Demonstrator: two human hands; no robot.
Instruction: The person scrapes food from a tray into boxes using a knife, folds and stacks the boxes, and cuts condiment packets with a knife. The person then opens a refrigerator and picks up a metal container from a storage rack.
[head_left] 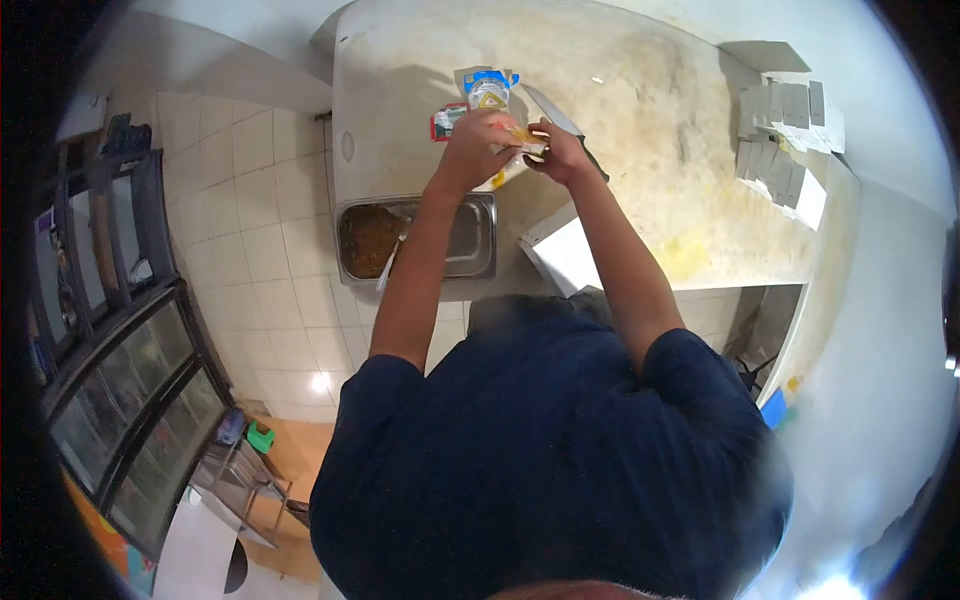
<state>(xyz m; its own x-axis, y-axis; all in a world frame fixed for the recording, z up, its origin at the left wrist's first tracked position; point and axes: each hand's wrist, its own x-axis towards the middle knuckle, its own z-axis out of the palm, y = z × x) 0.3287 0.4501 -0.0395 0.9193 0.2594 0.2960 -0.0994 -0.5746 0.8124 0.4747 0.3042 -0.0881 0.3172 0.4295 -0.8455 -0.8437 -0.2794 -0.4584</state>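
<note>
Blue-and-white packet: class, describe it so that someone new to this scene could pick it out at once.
Start at the large, pale, stained worktop and find the person's bare left hand. Just beyond it is the blue-and-white packet. Its bright blue top sets it apart from the red-edged, green-and-white packet beside it.

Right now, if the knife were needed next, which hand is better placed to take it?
Probably the right hand: the knife lies beside it, black handle near its wrist. The left hand is farther away, on the other side of the yellowish item that both hands hold.
</note>
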